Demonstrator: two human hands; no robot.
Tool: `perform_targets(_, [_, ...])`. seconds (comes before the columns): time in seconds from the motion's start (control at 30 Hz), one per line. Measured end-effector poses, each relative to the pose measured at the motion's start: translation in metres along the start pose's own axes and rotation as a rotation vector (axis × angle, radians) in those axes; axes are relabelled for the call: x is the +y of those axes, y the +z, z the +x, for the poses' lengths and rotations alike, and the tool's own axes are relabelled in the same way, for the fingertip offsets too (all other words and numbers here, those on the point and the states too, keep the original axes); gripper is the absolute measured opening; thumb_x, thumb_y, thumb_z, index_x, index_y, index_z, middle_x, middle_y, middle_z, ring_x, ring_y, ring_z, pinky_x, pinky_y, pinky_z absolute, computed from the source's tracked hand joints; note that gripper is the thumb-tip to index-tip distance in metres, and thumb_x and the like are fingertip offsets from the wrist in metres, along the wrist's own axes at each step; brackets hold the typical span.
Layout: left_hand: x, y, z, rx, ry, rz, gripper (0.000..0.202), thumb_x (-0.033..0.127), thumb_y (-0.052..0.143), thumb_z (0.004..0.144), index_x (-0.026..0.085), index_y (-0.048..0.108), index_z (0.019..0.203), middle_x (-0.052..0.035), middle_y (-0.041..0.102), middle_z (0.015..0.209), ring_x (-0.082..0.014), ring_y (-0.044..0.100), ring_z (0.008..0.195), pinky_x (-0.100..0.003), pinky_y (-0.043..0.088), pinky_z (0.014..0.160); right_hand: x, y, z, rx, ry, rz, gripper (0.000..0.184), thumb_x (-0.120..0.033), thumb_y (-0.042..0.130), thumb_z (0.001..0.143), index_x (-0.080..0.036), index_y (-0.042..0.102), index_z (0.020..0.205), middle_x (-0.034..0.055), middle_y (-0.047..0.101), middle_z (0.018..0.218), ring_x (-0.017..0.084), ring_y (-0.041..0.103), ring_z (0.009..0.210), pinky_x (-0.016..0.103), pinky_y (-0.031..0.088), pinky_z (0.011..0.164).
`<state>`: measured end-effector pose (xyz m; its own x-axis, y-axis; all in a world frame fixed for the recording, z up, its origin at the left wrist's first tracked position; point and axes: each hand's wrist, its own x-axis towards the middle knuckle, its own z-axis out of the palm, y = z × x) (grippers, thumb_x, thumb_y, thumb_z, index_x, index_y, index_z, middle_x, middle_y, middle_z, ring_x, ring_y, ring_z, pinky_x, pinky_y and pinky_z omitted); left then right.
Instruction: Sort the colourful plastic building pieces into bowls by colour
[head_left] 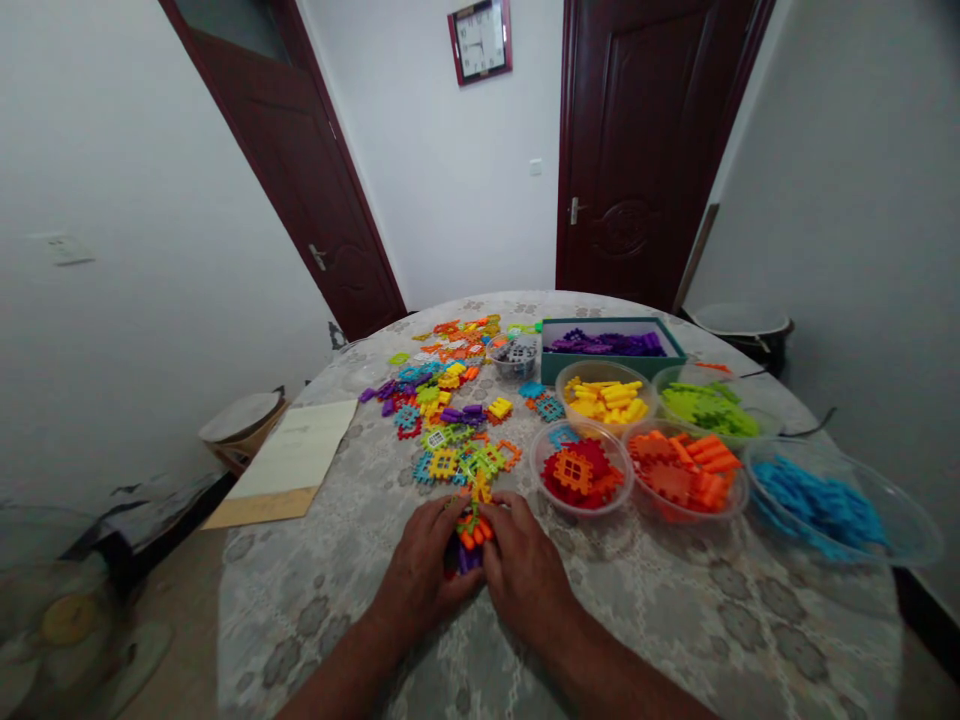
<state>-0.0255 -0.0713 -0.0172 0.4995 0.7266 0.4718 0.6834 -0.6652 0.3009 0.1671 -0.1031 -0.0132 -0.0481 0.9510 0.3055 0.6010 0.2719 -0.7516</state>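
Both of my hands rest on the round table [675, 620] near its front edge. My left hand [421, 565] and my right hand [525, 570] are closed from either side around a small joined cluster of plastic building pieces [469, 538], with orange, purple and green parts showing between the fingers. Just beyond the hands lies a flat group of linked square pieces [461, 462] in yellow, green, blue and orange.
Loose coloured pieces [442, 385] spread across the table's far left. Clear bowls hold red [581, 470], orange [686, 470], yellow [606, 398], green [705, 405] and blue pieces [825, 505]. A teal box [611, 345] holds purple ones. A paper booklet [289, 465] lies left.
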Motion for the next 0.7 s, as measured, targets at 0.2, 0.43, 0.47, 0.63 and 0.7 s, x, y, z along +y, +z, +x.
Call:
perform_targets(0.2, [-0.011,0.008,-0.004,0.044,-0.007,-0.021,0.078,0.033,0.081,0.086,0.027,0.044,0.155,-0.0181,0.06,0.147,-0.0348,0.061,0.135,-0.055,0.055,0.11,0.002,0.004,0.005,0.085,-0.027,0.203,0.047,-0.006,0.054,0.086,-0.021,0.071,0.126,0.011,0.061,0.136,0.023,0.062,0.128,0.038,0.048,0.116])
perform_targets(0.43, [-0.014,0.016,0.0,0.046,-0.036,-0.063,0.094,0.031,0.08,0.084,0.028,0.03,0.164,-0.0194,0.051,0.158,-0.0383,0.053,0.145,-0.059,0.05,0.115,-0.007,0.003,0.008,0.062,0.046,0.25,0.041,-0.009,0.057,0.085,-0.022,0.071,0.121,0.0101,0.064,0.131,0.024,0.062,0.126,0.037,0.049,0.114])
perform_targets(0.47, [-0.013,0.016,0.001,0.043,-0.049,-0.076,0.095,0.03,0.08,0.084,0.029,0.029,0.165,-0.0191,0.049,0.159,-0.0382,0.052,0.146,-0.059,0.05,0.115,-0.008,0.002,0.008,0.059,0.048,0.252,0.041,-0.01,0.057,0.085,-0.023,0.071,0.121,0.0099,0.064,0.129,0.024,0.062,0.125,0.038,0.049,0.113])
perform_targets(0.63, [-0.012,0.016,0.007,0.001,-0.035,-0.104,0.091,0.031,0.081,0.084,0.027,0.036,0.162,-0.0179,0.059,0.15,-0.0373,0.057,0.139,-0.056,0.051,0.112,-0.006,0.0,0.009,0.056,0.075,0.286,0.034,-0.017,0.058,0.086,-0.022,0.069,0.117,0.0093,0.068,0.122,0.024,0.066,0.116,0.038,0.054,0.104])
perform_targets(0.7, [-0.011,0.015,0.01,-0.042,-0.034,-0.113,0.081,0.031,0.081,0.084,0.025,0.045,0.156,-0.016,0.067,0.136,-0.0354,0.065,0.125,-0.054,0.054,0.105,-0.004,0.001,0.01,0.049,0.099,0.303,0.031,-0.02,0.059,0.088,-0.022,0.068,0.117,0.0095,0.069,0.12,0.025,0.068,0.111,0.038,0.055,0.1])
